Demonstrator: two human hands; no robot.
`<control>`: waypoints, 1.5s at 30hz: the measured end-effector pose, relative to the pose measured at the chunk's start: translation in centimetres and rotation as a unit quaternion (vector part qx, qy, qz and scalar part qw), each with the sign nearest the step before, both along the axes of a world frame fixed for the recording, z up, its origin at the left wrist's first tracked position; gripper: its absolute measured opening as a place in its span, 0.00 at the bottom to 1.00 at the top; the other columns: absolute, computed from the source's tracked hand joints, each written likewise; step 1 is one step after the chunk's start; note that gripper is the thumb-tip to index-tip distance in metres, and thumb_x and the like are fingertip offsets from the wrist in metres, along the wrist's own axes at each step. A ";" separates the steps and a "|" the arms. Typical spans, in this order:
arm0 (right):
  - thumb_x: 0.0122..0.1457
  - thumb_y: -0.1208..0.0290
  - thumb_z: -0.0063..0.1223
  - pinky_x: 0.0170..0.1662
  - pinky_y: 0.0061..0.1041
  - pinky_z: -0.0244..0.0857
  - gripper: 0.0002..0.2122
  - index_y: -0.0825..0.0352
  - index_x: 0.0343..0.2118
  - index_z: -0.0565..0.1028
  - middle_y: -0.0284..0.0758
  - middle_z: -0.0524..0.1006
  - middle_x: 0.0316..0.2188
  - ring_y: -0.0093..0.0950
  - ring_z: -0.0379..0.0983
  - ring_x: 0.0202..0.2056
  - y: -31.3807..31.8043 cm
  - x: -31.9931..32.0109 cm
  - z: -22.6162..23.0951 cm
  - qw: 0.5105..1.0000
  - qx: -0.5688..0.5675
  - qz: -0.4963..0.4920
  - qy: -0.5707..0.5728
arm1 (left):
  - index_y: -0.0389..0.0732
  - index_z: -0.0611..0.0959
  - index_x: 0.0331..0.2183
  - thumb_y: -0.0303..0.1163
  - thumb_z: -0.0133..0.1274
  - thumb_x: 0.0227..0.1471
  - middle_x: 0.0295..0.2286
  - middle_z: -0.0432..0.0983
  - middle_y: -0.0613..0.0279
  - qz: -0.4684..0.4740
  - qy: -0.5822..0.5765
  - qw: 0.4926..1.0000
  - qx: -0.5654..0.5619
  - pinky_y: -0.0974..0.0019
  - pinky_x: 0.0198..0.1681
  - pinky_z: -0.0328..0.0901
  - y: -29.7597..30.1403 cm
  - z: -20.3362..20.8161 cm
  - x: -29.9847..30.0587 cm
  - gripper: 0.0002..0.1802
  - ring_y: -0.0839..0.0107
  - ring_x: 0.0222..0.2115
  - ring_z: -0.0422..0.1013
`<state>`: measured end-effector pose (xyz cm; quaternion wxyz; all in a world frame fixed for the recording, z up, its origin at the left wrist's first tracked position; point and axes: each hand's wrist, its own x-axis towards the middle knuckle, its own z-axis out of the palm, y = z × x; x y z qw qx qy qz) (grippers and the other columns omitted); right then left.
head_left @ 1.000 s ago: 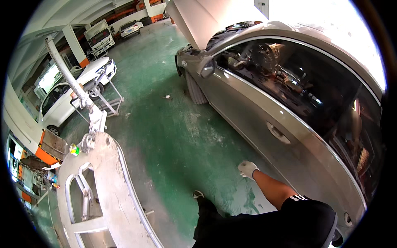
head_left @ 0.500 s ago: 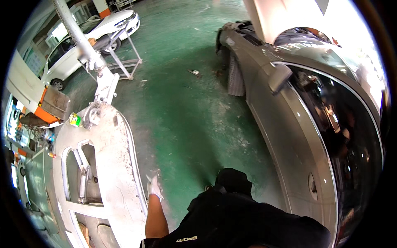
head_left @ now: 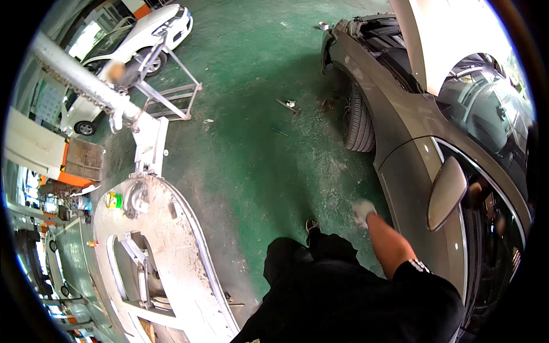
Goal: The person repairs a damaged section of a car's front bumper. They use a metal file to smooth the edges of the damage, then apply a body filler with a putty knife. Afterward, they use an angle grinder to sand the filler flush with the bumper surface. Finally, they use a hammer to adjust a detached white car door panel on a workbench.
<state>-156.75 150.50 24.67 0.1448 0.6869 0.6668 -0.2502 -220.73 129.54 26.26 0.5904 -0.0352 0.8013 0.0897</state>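
My right hand [head_left: 362, 212] wears a white glove and hangs in front of me, over the green floor, close to the side of a grey-brown car [head_left: 400, 183]. Motion smears its fingers, so their pose is unclear, and nothing held can be made out. Nearest to it are the car's front door and the side mirror [head_left: 447, 194]. My left hand is out of sight. To my left stands a long pale metal platform [head_left: 186, 257] with rectangular openings. On its far end sit a green and yellow can [head_left: 114, 200] and a greyish roll-like thing [head_left: 137, 200].
The car's hood [head_left: 423, 34] is raised, and its front wheel [head_left: 359, 120] is turned out. Scraps [head_left: 289, 106] lie on the green floor [head_left: 263, 166] ahead. A slanting metal post [head_left: 86, 80], a metal frame stand [head_left: 171, 94] and a white car [head_left: 137, 37] are at the far left.
I have moved forward, and the view has shifted. My gloved left hand, beside the platform before, has left the picture. My gloved right hand has swung into view beside the car.
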 end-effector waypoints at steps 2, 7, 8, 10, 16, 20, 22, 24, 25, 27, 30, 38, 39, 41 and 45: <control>0.64 0.69 0.56 0.33 0.33 0.74 0.10 0.68 0.44 0.77 0.38 0.79 0.30 0.35 0.76 0.28 10.9 0.7 4.5 0.582 0.008 -0.619 0.527 | 0.43 0.78 0.44 0.57 0.60 0.60 0.25 0.73 0.62 0.009 -0.021 1.000 -0.022 0.62 0.24 0.66 1.9 0.0 1.8 0.26 0.67 0.22 0.71; 0.69 0.69 0.55 0.33 0.25 0.71 0.10 0.69 0.48 0.76 0.32 0.77 0.32 0.24 0.74 0.29 27.6 -0.8 9.4 0.703 0.053 -0.512 0.490 | 0.48 0.78 0.38 0.59 0.60 0.60 0.21 0.68 0.64 0.047 -0.067 0.995 -0.057 0.62 0.22 0.65 12.1 -3.8 3.3 0.24 0.67 0.19 0.68; 0.70 0.68 0.55 0.35 0.25 0.71 0.11 0.68 0.49 0.76 0.31 0.78 0.33 0.26 0.76 0.30 29.3 -0.8 8.1 0.703 0.031 -0.520 0.485 | 0.49 0.79 0.36 0.60 0.60 0.60 0.20 0.67 0.64 0.060 -0.083 0.992 -0.067 0.62 0.22 0.64 14.8 -5.5 3.0 0.23 0.67 0.19 0.67; 0.68 0.66 0.56 0.36 0.30 0.73 0.10 0.65 0.47 0.78 0.33 0.81 0.34 0.30 0.79 0.33 32.3 -2.8 6.0 0.717 -0.043 -0.521 0.460 | 0.51 0.79 0.34 0.61 0.59 0.60 0.18 0.65 0.65 0.120 -0.103 0.984 -0.078 0.62 0.21 0.64 21.2 -8.7 0.6 0.23 0.67 0.18 0.66; 0.62 0.59 0.60 0.48 0.35 0.73 0.17 0.67 0.47 0.83 0.44 0.85 0.43 0.40 0.83 0.43 28.7 0.4 -0.5 0.836 -0.153 -0.506 0.150 | 0.44 0.78 0.32 0.52 0.63 0.60 0.20 0.70 0.66 0.031 0.008 0.983 0.183 0.65 0.15 0.59 55.9 0.5 6.3 0.21 0.72 0.15 0.65; 0.67 0.56 0.58 0.37 0.38 0.72 0.17 0.67 0.46 0.81 0.42 0.83 0.37 0.36 0.81 0.31 30.2 6.7 -5.9 0.790 -0.167 -0.551 0.210 | 0.41 0.75 0.44 0.47 0.62 0.62 0.27 0.72 0.66 0.093 0.046 0.949 0.299 0.68 0.17 0.57 68.6 5.6 4.5 0.21 0.76 0.17 0.65; 0.64 0.76 0.53 0.23 0.30 0.62 0.07 0.64 0.28 0.71 0.33 0.69 0.22 0.27 0.66 0.21 38.7 5.3 -0.1 0.734 -0.202 -0.609 0.221 | 0.39 0.74 0.47 0.47 0.62 0.63 0.29 0.73 0.66 0.112 0.081 0.942 0.305 0.70 0.18 0.57 72.3 7.6 4.7 0.24 0.77 0.18 0.66; 0.64 0.75 0.54 0.25 0.32 0.63 0.06 0.64 0.30 0.71 0.34 0.69 0.23 0.28 0.67 0.23 42.9 7.6 -4.0 0.770 -0.242 -0.554 0.205 | 0.38 0.73 0.52 0.46 0.61 0.64 0.30 0.73 0.64 0.113 0.091 0.952 0.271 0.71 0.21 0.59 74.0 9.7 5.4 0.26 0.78 0.21 0.66; 0.65 0.75 0.54 0.27 0.34 0.64 0.05 0.64 0.31 0.71 0.34 0.69 0.25 0.29 0.68 0.25 46.6 7.8 -5.7 0.753 -0.251 -0.567 0.221 | 0.39 0.74 0.52 0.46 0.60 0.64 0.31 0.73 0.65 0.127 0.147 0.953 0.232 0.72 0.21 0.59 73.4 9.6 6.3 0.25 0.78 0.21 0.66; 0.66 0.74 0.54 0.32 0.37 0.67 0.03 0.63 0.34 0.72 0.36 0.70 0.28 0.31 0.69 0.28 54.1 8.0 -9.8 0.717 -0.265 -0.596 0.245 | 0.39 0.75 0.51 0.47 0.59 0.65 0.31 0.73 0.66 0.135 0.156 0.967 0.148 0.73 0.21 0.60 67.9 7.1 4.8 0.24 0.78 0.21 0.65; 0.68 0.69 0.54 0.35 0.42 0.68 0.06 0.66 0.40 0.75 0.38 0.73 0.31 0.35 0.72 0.31 61.2 10.3 -23.7 0.781 -0.313 -0.520 0.150 | 0.47 0.76 0.36 0.53 0.56 0.68 0.20 0.66 0.73 0.157 0.134 0.978 -0.005 0.70 0.19 0.56 59.3 8.0 9.8 0.20 0.77 0.16 0.61; 0.67 0.57 0.58 0.55 0.44 0.72 0.23 0.69 0.59 0.77 0.52 0.80 0.55 0.51 0.77 0.56 85.1 9.7 -45.8 0.831 -0.343 -0.432 0.069 | 0.41 0.78 0.36 0.57 0.58 0.64 0.20 0.69 0.67 0.121 0.140 0.938 -0.293 0.66 0.20 0.60 59.8 7.3 25.7 0.26 0.73 0.17 0.66; 0.67 0.57 0.57 0.56 0.44 0.71 0.25 0.68 0.61 0.75 0.51 0.78 0.58 0.49 0.75 0.58 87.6 9.3 -48.1 0.865 -0.317 -0.386 0.046 | 0.40 0.79 0.36 0.58 0.58 0.64 0.20 0.70 0.67 0.118 0.154 0.933 -0.302 0.66 0.20 0.60 61.9 6.8 26.6 0.27 0.73 0.18 0.66; 0.66 0.57 0.57 0.58 0.42 0.72 0.26 0.64 0.64 0.73 0.50 0.76 0.61 0.48 0.74 0.61 92.6 8.3 -51.6 0.890 -0.242 -0.377 0.082 | 0.40 0.79 0.37 0.58 0.59 0.64 0.21 0.70 0.66 0.106 0.177 0.930 -0.305 0.66 0.20 0.61 65.0 5.9 27.4 0.27 0.72 0.18 0.67; 0.67 0.61 0.56 0.57 0.48 0.76 0.28 0.59 0.69 0.68 0.47 0.75 0.61 0.50 0.76 0.56 98.2 9.6 -61.2 0.839 -0.240 -0.483 0.076 | 0.39 0.79 0.38 0.58 0.60 0.63 0.22 0.71 0.65 0.068 0.186 0.927 -0.319 0.65 0.21 0.62 69.4 2.5 25.8 0.28 0.72 0.19 0.68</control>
